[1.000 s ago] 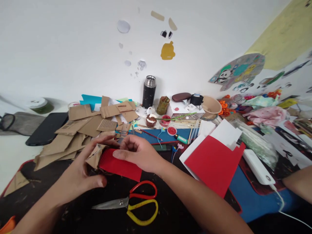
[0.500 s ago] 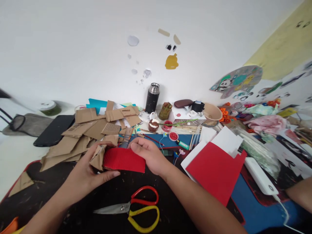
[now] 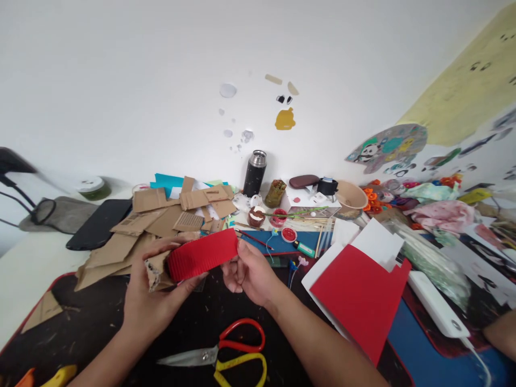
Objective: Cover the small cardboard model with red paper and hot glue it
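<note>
My left hand (image 3: 155, 295) is wrapped round a small brown cardboard piece (image 3: 158, 271) with torn, rough edges. Against its right side lies one end of a ridged red corrugated paper strip (image 3: 203, 255). My right hand (image 3: 253, 271) pinches the strip's far right end between thumb and fingers, and the strip slants up to the right. Whether the strip is stuck to the cardboard I cannot tell. Below both hands, scissors (image 3: 209, 355) with one red and one yellow handle lie on the dark mat, their blades pointing left.
Cut cardboard pieces (image 3: 121, 244) are heaped at the back left beside a black phone-like slab (image 3: 99, 223). A black flask (image 3: 255, 174) stands by the wall. Red card (image 3: 358, 295) and a white power strip (image 3: 437, 303) lie at right. Another person's arm (image 3: 500, 330) shows at the right edge.
The red strip's right end has risen, so the strip now slants upward. My right hand has shifted from above the strip to its right end. The camera view has tilted up slightly.
</note>
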A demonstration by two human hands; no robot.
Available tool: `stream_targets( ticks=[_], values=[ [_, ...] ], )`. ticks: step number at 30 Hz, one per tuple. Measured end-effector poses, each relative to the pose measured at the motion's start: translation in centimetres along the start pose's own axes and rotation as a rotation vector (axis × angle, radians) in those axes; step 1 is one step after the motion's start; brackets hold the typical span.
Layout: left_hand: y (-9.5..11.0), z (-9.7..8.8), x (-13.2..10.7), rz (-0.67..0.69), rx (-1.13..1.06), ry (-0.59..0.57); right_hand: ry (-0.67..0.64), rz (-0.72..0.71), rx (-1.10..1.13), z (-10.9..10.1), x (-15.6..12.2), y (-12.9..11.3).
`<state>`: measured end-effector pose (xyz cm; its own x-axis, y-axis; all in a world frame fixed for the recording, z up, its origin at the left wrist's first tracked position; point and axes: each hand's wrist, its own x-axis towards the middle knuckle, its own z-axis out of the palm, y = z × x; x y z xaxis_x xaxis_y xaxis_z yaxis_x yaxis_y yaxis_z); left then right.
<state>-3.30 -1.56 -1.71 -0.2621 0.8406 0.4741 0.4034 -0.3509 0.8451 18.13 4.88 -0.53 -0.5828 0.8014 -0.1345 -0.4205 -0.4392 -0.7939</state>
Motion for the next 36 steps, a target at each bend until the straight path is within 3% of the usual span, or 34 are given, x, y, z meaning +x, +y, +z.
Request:
stream_targets(
  ticks=[5, 10, 19, 36],
  values=[
    [0.7, 1.5, 0.8, 0.175, 0.081, 0.111, -0.024, -0.033, 0.002, 1.1, 0.0, 0.0],
    [1.2, 2.0, 1.3, 0.384, 0.219, 0.123, 0.079, -0.056, -0.012, 2.3, 0.3, 0.0],
    [0.8, 2.4, 1.1, 0.434, 0.195, -0.005, 0.127, -0.146, -0.043, 2.3, 0.5, -0.4],
    [1.5, 4.0, 0.1, 0.473, 0.274, 0.035, 0.141, -0.153, -0.026, 0.6, -0.6, 0.4]
  ],
)
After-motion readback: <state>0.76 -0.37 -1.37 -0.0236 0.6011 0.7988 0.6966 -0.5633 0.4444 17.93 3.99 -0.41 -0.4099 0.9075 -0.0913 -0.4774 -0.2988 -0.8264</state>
